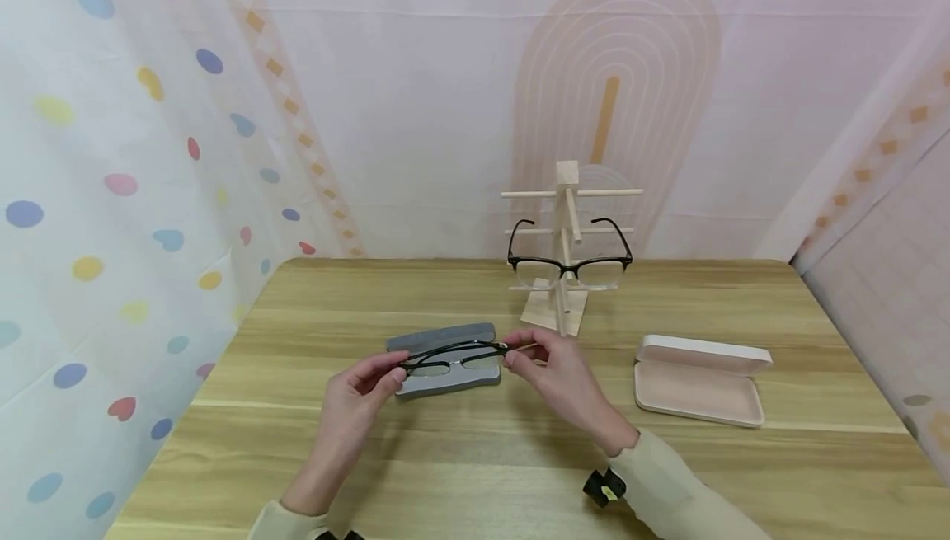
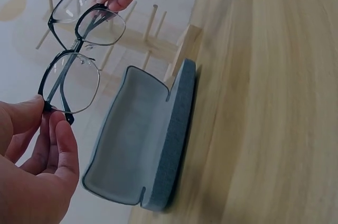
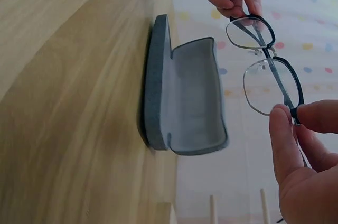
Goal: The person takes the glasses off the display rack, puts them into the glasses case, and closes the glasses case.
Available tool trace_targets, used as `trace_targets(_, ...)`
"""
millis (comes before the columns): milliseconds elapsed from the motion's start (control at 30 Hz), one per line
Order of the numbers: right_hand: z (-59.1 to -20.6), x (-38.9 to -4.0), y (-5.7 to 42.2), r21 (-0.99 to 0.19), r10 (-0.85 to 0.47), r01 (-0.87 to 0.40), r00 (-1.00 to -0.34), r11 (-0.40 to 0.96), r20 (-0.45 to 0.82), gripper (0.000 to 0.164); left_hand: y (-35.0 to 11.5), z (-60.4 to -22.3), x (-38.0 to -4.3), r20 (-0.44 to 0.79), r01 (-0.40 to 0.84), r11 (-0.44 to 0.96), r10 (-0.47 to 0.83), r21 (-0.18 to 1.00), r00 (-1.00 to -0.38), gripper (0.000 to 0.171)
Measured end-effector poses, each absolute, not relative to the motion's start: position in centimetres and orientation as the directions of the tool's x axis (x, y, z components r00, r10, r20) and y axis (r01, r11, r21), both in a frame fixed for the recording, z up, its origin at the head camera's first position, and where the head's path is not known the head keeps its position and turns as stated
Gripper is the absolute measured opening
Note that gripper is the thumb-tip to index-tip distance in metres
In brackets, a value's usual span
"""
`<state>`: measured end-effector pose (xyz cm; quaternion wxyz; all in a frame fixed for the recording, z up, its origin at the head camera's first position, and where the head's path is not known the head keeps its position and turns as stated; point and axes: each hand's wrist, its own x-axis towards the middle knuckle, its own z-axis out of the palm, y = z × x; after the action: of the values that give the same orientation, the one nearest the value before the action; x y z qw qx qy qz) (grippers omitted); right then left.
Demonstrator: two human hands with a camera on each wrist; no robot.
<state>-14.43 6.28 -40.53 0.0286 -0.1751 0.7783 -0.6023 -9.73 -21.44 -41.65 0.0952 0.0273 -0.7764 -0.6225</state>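
Both hands pinch a pair of eyeglasses (image 1: 454, 362) with black upper rims, one at each end. My left hand (image 1: 352, 400) grips the left end corner between thumb and fingers. At the opposite end corner, thumb and fingers of my right hand (image 1: 557, 377) hold the frame. The temples lie folded behind the lenses, crossing each other in the left wrist view. Beneath the eyeglasses in the head view, a grey glasses case (image 1: 449, 388) lies open on the table; its pale inner lining (image 2: 132, 129) shows in the left wrist view.
Behind the right hand stands a wooden display rack (image 1: 567, 176) with several crossbars, bearing another pair of black-rimmed eyeglasses (image 1: 568, 269). A white case with a pinkish lining (image 1: 698, 392) sits open on the right of the wooden table (image 1: 475, 482). A patterned curtain (image 1: 416, 111) hangs behind.
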Motion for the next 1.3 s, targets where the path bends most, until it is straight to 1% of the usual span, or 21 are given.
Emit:
trace_targets(133,-41.0,-14.8,5.6,-0.953,-0.277,-0.228,-0.946,0.197,0.169,0.019,-21.7,-42.0,-9.8,0.101,0.062,0.202,-0.187,0.977,-0.977,0.027)
trace_targets(267,-41.6,-15.2,4.9,-0.95,-0.272,-0.248,-0.943,0.192,0.192,0.017,-21.9,-42.6,-9.9,0.088,0.053,0.161,-0.221,0.986,-0.971,0.029)
trace_targets(467,-42.3,-15.5,4.2,-0.944,-0.265,-0.246,-0.946,0.219,0.185,0.013,-22.2,-43.1,-10.3,0.077,0.038,0.15,-0.263,0.988,-0.962,0.026)
trace_targets(667,-42.9,-15.9,3.8,-0.935,-0.253,-0.243,-0.951,0.257,0.178,0.011,-22.5,-43.5,-10.8,0.084,0.021,0.219,-0.281,0.976,-0.956,0.022)
trace_targets(1067,-43.9,-16.9,3.5,-0.884,-0.25,-0.295,-0.945,0.362,0.213,0.009,-23.1,-44.2,-12.0,0.096,-0.033,0.453,-0.259,0.891,-0.961,0.016)
trace_targets(1300,-44.2,-17.6,3.5,-0.871,-0.265,-0.279,-0.947,0.404,0.18,0.008,-23.5,-44.7,-12.7,0.09,-0.052,0.514,-0.248,0.856,-0.964,0.013)
